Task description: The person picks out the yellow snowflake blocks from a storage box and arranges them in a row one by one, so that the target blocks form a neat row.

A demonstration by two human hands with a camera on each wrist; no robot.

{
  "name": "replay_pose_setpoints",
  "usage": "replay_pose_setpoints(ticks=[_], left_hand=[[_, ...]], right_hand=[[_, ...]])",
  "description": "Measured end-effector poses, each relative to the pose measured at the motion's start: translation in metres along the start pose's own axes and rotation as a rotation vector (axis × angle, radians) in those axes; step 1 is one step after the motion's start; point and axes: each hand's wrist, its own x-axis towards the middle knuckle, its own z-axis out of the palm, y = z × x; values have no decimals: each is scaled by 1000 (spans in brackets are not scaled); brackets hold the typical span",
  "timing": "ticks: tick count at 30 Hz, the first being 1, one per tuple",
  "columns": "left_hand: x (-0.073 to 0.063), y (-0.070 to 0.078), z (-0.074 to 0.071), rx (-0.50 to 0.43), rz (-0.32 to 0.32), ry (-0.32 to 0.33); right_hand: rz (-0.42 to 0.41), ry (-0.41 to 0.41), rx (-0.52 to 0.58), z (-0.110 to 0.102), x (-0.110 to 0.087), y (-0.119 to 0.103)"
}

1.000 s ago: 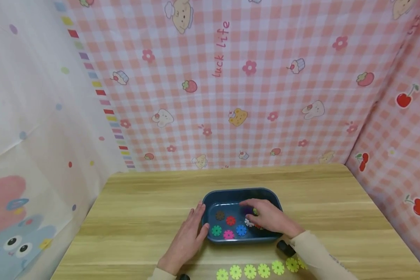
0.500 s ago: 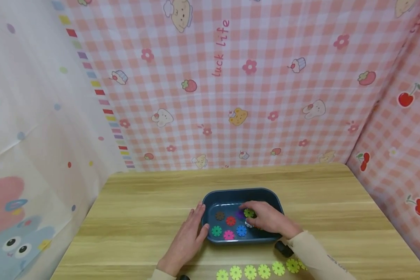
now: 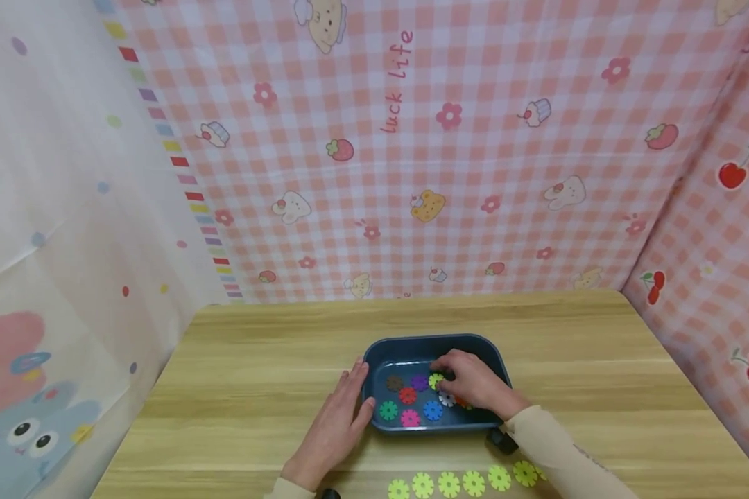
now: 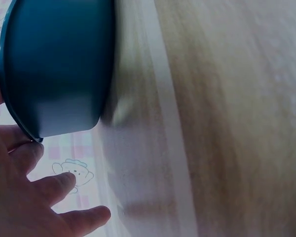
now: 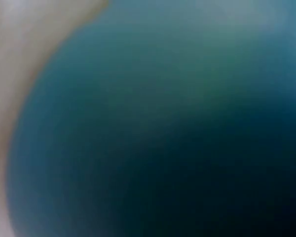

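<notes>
A dark blue tray [image 3: 406,346] on the table holds several small notched plastic discs. Among them are a brown disc [image 3: 394,382], a purple disc [image 3: 419,382], a red disc [image 3: 408,396], a green disc [image 3: 388,410], a pink disc [image 3: 410,418], a blue disc [image 3: 433,410] and a white disc [image 3: 446,398]. My left hand [image 3: 333,419] rests against the tray's left rim, its fingers extended. Inside the tray, the bent fingers of my right hand [image 3: 471,380] are at a yellow-green disc [image 3: 435,381]; whether they pinch it is unclear. The right wrist view is blurred.
Along the table's [image 3: 268,374] near side runs a row of yellow-green discs [image 3: 449,484], partly covered by the right sleeve [image 3: 555,443]. A pink checked cloth [image 3: 374,173] hangs behind the table. Black wrist camera [image 3: 502,441] sits close to the tray's front right corner.
The yellow-green disc and the purple disc have shifted left in the tray and now show more fully. My right thumb has drawn nearer its fingers. The left hand stays at the rim.
</notes>
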Motion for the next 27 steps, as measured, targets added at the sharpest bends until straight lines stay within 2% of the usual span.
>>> replay_pose_setpoints(ticks=[7,13,22,27], left_hand=[[-1,0,1,-1,9,6],[-1,0,0,-4,4,6],[-1,-2,0,-2,13,3],[-2,-2,0,-4,17,0]], right_hand=[[21,20,-86,5,2,-3],[22,4,-98,8,3,-3],[-88,-2,-145,9,1,-1],[-44,-18,-160,8,-2,-4]])
